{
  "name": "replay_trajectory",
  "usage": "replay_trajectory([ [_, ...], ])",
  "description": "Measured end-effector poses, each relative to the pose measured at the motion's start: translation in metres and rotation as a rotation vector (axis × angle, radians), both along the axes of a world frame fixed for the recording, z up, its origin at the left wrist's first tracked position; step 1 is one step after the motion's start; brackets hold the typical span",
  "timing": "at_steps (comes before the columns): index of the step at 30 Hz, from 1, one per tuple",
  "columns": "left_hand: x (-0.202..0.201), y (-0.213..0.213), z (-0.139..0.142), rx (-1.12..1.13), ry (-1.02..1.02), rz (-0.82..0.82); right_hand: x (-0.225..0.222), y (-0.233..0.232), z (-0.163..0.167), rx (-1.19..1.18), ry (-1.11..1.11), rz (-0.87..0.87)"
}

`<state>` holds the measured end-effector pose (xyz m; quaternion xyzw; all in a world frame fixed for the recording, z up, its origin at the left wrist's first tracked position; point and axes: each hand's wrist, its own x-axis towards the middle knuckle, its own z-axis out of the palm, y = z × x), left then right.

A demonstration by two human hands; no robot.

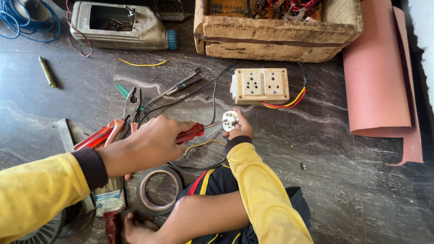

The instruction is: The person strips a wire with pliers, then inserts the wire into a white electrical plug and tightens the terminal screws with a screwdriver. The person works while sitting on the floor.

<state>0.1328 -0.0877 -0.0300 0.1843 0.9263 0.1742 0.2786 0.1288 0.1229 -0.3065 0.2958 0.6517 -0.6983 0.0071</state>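
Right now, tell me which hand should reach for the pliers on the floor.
The left hand. It hovers right beside the pliers, though it grips the red-handled screwdriver, so it would have to put that down. The right hand is farther away and holds the white plug.

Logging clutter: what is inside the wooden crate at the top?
Inside the wooden crate, red and black wires and a printed cardboard piece show; the front wall hides anything lower.
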Motion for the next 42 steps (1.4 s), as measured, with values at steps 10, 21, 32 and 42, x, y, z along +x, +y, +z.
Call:
replay_trajectory([
  [10,-0.049,0.013,0.002,-0.123,-0.015,-0.178,-0.017,0.003,-0.007,0.0,0.072,-0.101],
  [21,-0.118,0.086,0.014,-0.292,0.138,-0.61,-0.039,0.018,-0.017,-0.274,-0.047,-0.245],
  [32,-0.14,0.124,0.029,-0.437,0.133,-0.768,-0.046,0.03,-0.003,-0.383,-0.05,-0.268],
  [42,-0.14,0.15,0.024,-0.513,0.35,-1.275,-0.052,0.048,-0.053,0.235,-0.027,0.11],
])
